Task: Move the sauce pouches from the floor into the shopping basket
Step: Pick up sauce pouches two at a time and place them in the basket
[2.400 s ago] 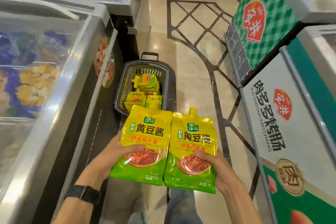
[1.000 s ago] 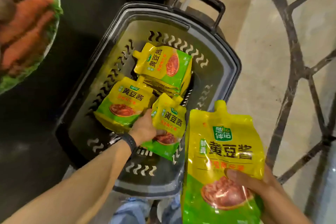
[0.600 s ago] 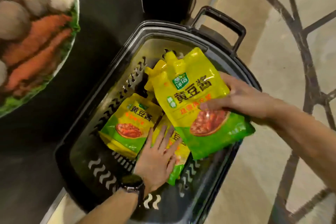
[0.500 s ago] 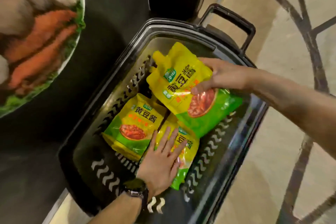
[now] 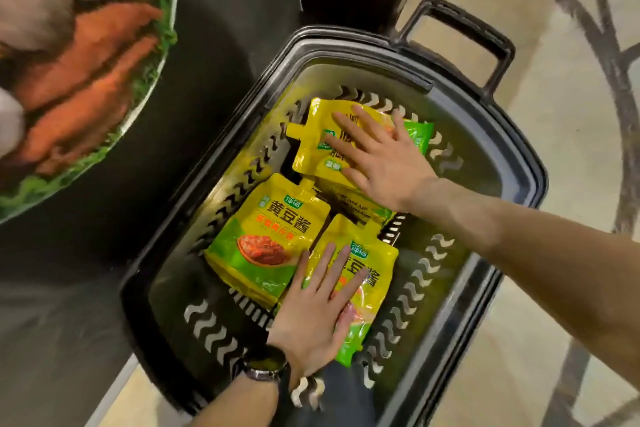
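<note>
A black shopping basket (image 5: 519, 163) stands on the floor and holds several yellow-and-green sauce pouches. My right hand (image 5: 377, 156) lies flat, fingers straight, on the top pouch (image 5: 311, 146) of a stack at the basket's far end. My left hand (image 5: 318, 308), a watch on its wrist, presses flat on the near right pouch (image 5: 374, 274). Beside it on the left lies another pouch (image 5: 266, 239), face up and untouched.
A dark freezer cabinet (image 5: 225, 62) with a round food picture (image 5: 79, 55) stands close along the basket's left side. The basket's black handle (image 5: 460, 42) sticks up at its far end. Beige tiled floor (image 5: 561, 135) with dark line patterns spreads to the right.
My right hand has laid its pouch onto the far stack and released its grip, now resting flat on it. My left hand stays flat on the near pouch.
</note>
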Action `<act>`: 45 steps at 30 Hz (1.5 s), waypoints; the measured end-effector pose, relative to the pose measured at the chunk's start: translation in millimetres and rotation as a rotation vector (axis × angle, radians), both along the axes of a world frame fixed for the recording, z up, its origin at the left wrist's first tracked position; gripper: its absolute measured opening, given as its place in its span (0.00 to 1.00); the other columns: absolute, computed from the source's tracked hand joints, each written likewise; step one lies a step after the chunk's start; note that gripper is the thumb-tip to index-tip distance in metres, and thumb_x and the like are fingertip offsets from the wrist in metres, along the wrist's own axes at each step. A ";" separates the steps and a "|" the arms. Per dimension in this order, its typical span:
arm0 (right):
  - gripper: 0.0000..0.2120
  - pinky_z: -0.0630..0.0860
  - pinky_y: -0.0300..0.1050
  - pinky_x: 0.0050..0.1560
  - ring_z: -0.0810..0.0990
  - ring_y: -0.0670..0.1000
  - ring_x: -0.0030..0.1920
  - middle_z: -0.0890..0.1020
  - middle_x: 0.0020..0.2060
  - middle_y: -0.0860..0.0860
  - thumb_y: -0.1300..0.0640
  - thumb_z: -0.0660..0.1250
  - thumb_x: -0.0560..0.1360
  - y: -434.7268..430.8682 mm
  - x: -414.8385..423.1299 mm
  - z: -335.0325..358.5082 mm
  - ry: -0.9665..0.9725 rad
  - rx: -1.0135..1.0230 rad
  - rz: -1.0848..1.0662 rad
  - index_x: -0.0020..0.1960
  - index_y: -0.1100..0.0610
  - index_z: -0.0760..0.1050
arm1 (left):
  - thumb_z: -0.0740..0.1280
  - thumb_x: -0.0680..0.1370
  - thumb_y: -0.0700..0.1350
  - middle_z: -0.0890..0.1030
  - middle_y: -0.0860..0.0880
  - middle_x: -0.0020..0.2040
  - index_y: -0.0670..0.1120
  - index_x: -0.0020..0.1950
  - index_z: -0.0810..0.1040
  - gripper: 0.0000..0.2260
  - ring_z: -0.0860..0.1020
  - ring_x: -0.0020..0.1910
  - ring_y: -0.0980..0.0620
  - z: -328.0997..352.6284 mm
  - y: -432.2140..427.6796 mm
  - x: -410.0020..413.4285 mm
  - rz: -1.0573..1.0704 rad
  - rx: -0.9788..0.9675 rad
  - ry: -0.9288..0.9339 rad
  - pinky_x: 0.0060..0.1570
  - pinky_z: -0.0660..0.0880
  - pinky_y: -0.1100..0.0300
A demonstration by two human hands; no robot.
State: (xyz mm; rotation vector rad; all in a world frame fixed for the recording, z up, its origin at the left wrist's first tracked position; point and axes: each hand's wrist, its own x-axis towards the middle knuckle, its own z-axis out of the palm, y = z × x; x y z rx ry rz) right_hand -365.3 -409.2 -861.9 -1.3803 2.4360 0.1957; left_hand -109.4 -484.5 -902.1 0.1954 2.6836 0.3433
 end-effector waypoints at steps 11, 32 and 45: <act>0.28 0.50 0.69 0.75 0.51 0.60 0.79 0.54 0.80 0.55 0.54 0.57 0.79 1.5 16.5 5.3 0.010 -0.226 -0.255 0.78 0.50 0.58 | 0.54 0.82 0.56 0.54 0.46 0.82 0.56 0.79 0.60 0.24 0.48 0.81 0.46 47.0 -38.7 -48.9 -0.085 -0.022 -0.148 0.77 0.44 0.35; 0.28 0.52 0.65 0.76 0.50 0.59 0.80 0.53 0.80 0.59 0.43 0.49 0.81 14.8 249.9 -34.8 -0.189 -0.161 -0.928 0.79 0.51 0.59 | 0.38 0.82 0.63 0.48 0.37 0.82 0.53 0.82 0.52 0.30 0.47 0.81 0.37 -9.9 -95.7 0.0 0.093 -0.189 0.011 0.74 0.51 0.29; 0.31 0.47 0.63 0.77 0.41 0.55 0.80 0.46 0.81 0.52 0.44 0.49 0.80 3.9 242.4 -37.5 -0.229 -0.151 -0.855 0.81 0.49 0.47 | 0.54 0.81 0.52 0.64 0.42 0.79 0.43 0.72 0.72 0.23 0.63 0.78 0.42 -28.4 -103.0 -37.1 -0.050 -0.163 0.215 0.73 0.60 0.34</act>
